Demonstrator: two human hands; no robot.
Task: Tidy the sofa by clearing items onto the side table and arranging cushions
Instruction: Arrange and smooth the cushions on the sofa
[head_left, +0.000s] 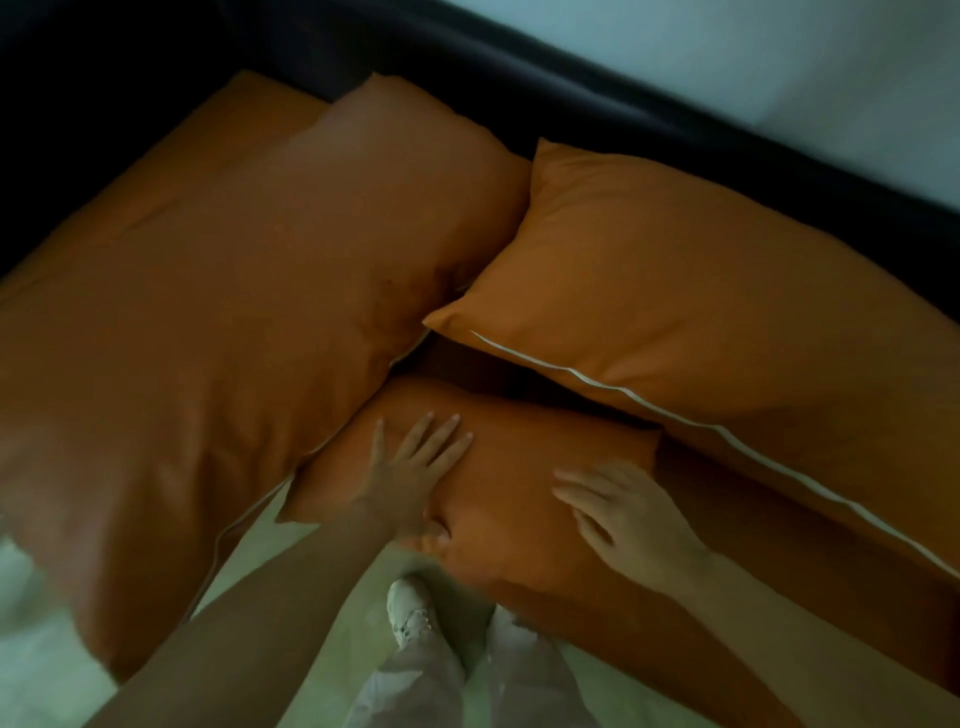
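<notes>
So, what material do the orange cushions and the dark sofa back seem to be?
The orange cushions look like smooth matte woven fabric, probably cotton: soft creases, no shine, with pale piping on one edge. The dark sofa back is too dim and blurred to tell; it may be a matte upholstery.

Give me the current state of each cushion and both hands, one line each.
Front cushion: lying flat at the sofa's front edge, under both hands.
Left cushion: lying tilted, overlapping the front cushion's corner.
Right cushion: lying flat, white piping facing front.
Left hand: fingers spread, pressing the front cushion.
Right hand: fingers straight, resting on the front cushion.
</notes>
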